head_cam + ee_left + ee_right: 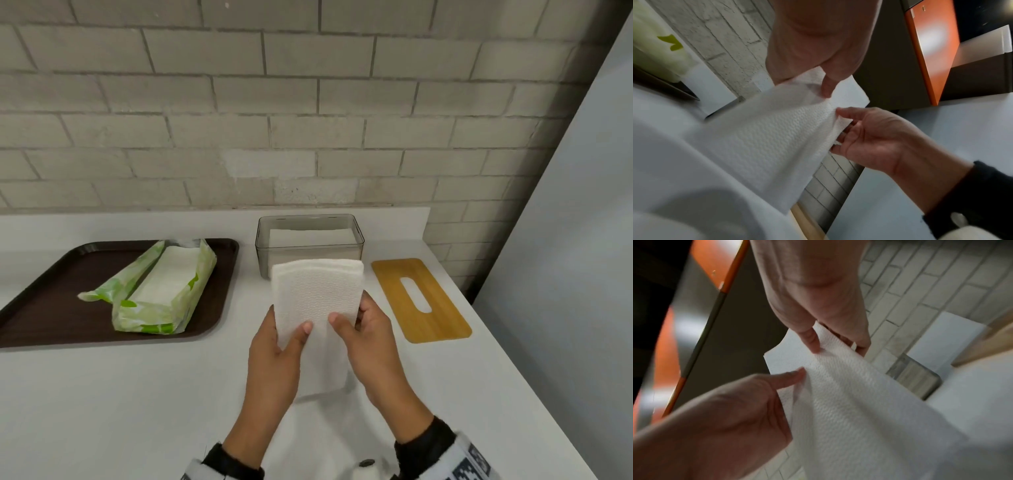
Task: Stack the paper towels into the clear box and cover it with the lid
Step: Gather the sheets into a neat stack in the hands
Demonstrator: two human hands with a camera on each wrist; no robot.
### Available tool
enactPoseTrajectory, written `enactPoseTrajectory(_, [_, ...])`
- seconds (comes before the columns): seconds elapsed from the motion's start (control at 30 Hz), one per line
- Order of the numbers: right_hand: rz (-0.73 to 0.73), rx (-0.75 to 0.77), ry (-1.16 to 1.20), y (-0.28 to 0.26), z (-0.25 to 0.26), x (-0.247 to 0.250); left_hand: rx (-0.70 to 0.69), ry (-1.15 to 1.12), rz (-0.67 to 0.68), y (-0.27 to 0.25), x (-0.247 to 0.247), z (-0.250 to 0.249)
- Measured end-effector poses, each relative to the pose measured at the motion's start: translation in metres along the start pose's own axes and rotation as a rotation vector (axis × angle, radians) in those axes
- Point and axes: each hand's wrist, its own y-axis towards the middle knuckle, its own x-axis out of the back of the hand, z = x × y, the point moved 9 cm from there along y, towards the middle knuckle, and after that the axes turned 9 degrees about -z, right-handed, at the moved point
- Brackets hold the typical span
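Observation:
A stack of white embossed paper towels [317,298] is held above the counter, just in front of the clear box [359,245]. My left hand [291,339] grips its left edge with the thumb on the front face. My right hand [356,322] grips the right edge the same way. In the left wrist view my left hand [826,87] pinches the paper towels [766,138]. In the right wrist view my right hand [813,342] pinches the paper towels [849,402]. White towels lie inside the clear box. The wooden lid [442,318], with an oval slot, lies flat to the box's right.
A dark brown tray [51,308] at the left carries an opened green-and-white package [161,291] of more towels. A brick wall runs behind the counter. The white counter [137,394] ends at a slanted right edge beside a grey panel [565,274].

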Motion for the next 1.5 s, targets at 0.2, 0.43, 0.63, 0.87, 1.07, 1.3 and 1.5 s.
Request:
enactPoseTrajectory(0.2, [0.004,0.015,-0.077,-0.010,-0.016,-0.008,0.094,0.017,0.029,-0.007,-0.008,0.019])
enactPoseTrajectory(0.43, [-0.012,0.003,-0.104,-0.007,-0.021,-0.006,0.058,0.037,-0.010,-0.004,-0.013,0.018])
enactPoseTrajectory(0.63, [0.146,-0.196,-0.288,-0.008,-0.063,-0.003,0.190,-0.117,-0.091,0.006,-0.002,0.039])
enactPoseTrajectory(0.87, [0.361,-0.238,-0.423,0.001,-0.061,0.027,0.247,-0.331,-0.139,0.030,0.048,0.040])
enactPoseTrajectory(1.07, [0.049,-0.311,0.056,0.026,-0.062,0.055,0.283,-0.029,-0.104,0.027,0.059,0.065])
enactPoseTrajectory(1.3, [0.040,-0.374,0.008,0.024,-0.093,0.050,0.390,0.080,-0.121,0.017,0.047,0.100])
enactPoseTrajectory(1.5, [0.131,-0.453,-0.093,0.025,-0.110,0.049,0.423,0.096,-0.101,0.016,0.043,0.119])
